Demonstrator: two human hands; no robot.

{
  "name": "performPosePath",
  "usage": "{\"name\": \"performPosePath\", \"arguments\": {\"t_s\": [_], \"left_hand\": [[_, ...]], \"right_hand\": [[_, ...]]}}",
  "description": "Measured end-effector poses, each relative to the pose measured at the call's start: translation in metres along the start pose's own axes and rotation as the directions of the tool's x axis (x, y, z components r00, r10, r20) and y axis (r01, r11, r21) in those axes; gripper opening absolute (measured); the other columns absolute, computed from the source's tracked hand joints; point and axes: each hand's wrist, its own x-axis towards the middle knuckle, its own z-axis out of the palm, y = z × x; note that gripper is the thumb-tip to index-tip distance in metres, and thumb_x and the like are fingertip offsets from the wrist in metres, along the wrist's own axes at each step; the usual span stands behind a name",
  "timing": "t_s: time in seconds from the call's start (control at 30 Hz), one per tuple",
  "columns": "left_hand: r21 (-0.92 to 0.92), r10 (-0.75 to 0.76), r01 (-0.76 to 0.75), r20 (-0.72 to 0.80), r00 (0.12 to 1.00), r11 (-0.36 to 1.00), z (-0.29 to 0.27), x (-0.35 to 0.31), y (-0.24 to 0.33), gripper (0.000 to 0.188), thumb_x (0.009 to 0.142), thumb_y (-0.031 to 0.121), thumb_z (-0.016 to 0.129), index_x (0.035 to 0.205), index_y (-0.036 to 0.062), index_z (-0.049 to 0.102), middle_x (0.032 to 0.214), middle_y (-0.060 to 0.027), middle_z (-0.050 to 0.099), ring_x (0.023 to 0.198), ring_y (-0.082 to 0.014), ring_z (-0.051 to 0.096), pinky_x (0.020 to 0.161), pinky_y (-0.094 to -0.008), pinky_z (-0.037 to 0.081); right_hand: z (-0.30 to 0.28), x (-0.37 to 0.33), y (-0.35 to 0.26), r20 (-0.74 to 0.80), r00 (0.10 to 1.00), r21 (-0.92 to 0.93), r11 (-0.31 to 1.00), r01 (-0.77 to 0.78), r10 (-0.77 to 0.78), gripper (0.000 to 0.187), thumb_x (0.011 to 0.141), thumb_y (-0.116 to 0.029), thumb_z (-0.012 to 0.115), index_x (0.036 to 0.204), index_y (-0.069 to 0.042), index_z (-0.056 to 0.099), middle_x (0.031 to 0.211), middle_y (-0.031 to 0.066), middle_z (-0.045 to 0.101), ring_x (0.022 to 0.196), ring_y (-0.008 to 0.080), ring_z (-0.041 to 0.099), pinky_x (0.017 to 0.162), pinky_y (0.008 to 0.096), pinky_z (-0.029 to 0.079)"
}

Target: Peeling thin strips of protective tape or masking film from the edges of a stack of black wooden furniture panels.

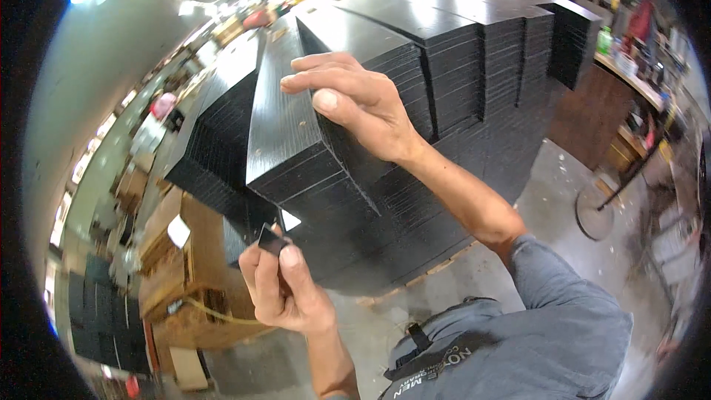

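My left hand (pixel 289 289) pinches a small dark flat piece (pixel 272 240) between thumb and fingers, in front of the stacks. What kind of piece it is I cannot make out. My right hand (pixel 359 100) reaches over a stack of black boards (pixel 285 137), with its fingers stretched out and nothing in them. Whether its fingertips touch the top board cannot be seen. A small white patch (pixel 291 220), perhaps a label, shows just beyond the left hand's piece.
More tall stacks of black boards (pixel 452 67) stand to the right and behind. A wooden cabinet (pixel 196 267) is at the left. Right of the stacks are a workbench (pixel 629 78) with bottles and a round-based stand (pixel 595 215) on the concrete floor (pixel 552 185).
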Motion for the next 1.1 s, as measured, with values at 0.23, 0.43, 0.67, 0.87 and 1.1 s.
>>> {"name": "performPosePath", "arguments": {"t_s": [0.23, 0.43, 0.67, 0.87, 1.1], "left_hand": [[0.368, 0.119, -0.132, 0.058, 0.991, 0.921, 0.054, 0.021, 0.029, 0.024, 0.087, -0.009, 0.072, 0.111, -0.0073, 0.070, 0.100, -0.0143, 0.065, 0.073, -0.0141, 0.055, 0.058, -0.0245, 0.042], [0.474, 0.319, -0.350, 0.148, 0.936, 0.808, 0.088, 0.038, 0.035, 0.032, 0.084, -0.014, 0.071, 0.114, -0.0030, 0.073, 0.098, -0.0113, 0.065, 0.080, -0.0168, 0.061, 0.067, -0.0270, 0.049], [0.576, 0.318, -0.349, 0.158, 0.935, 0.739, 0.104, 0.037, 0.035, 0.032, 0.081, -0.015, 0.073, 0.110, -0.0010, 0.075, 0.097, -0.0112, 0.065, 0.078, -0.0177, 0.061, 0.067, -0.0277, 0.049], [0.630, 0.335, -0.359, 0.163, 0.928, 0.689, 0.108, 0.035, 0.036, 0.024, 0.083, -0.009, 0.075, 0.106, -0.0024, 0.076, 0.095, -0.0127, 0.069, 0.083, -0.0197, 0.065, 0.069, -0.0287, 0.050], [0.679, 0.358, -0.491, 0.340, 0.870, 0.546, 0.100, 0.031, 0.038, 0.024, 0.083, -0.010, 0.075, 0.106, -0.0032, 0.076, 0.093, -0.0111, 0.067, 0.078, -0.0181, 0.062, 0.067, -0.0282, 0.050]], "right_hand": [[0.007, -0.017, 0.032, 0.035, 0.994, 0.257, 0.960, -0.112, 0.106, 0.032, 0.104, -0.022, 0.054, 0.108, 0.003, 0.074, 0.105, 0.0130, 0.074, 0.104, 0.0246, 0.064, 0.094, 0.0374, 0.050], [0.010, -0.016, 0.037, -0.032, 0.996, 0.368, 0.928, -0.064, 0.081, 0.027, 0.103, -0.019, 0.056, 0.104, 0.001, 0.075, 0.103, 0.0102, 0.074, 0.101, 0.0232, 0.064, 0.092, 0.0354, 0.049], [0.006, -0.018, 0.044, -0.077, 0.995, 0.355, 0.935, -0.027, 0.057, 0.022, 0.101, -0.018, 0.059, 0.102, -0.002, 0.074, 0.099, 0.0083, 0.073, 0.097, 0.0238, 0.066, 0.091, 0.0362, 0.047], [0.003, -0.018, 0.049, -0.085, 0.995, 0.361, 0.933, -0.012, 0.045, 0.021, 0.101, -0.017, 0.059, 0.102, -0.003, 0.074, 0.098, 0.0080, 0.073, 0.095, 0.0233, 0.065, 0.090, 0.0361, 0.047], [0.004, -0.016, 0.050, -0.095, 0.995, 0.373, 0.928, -0.002, 0.040, 0.019, 0.101, -0.020, 0.061, 0.102, -0.006, 0.074, 0.097, 0.0062, 0.073, 0.094, 0.0236, 0.065, 0.089, 0.0361, 0.046]]}}
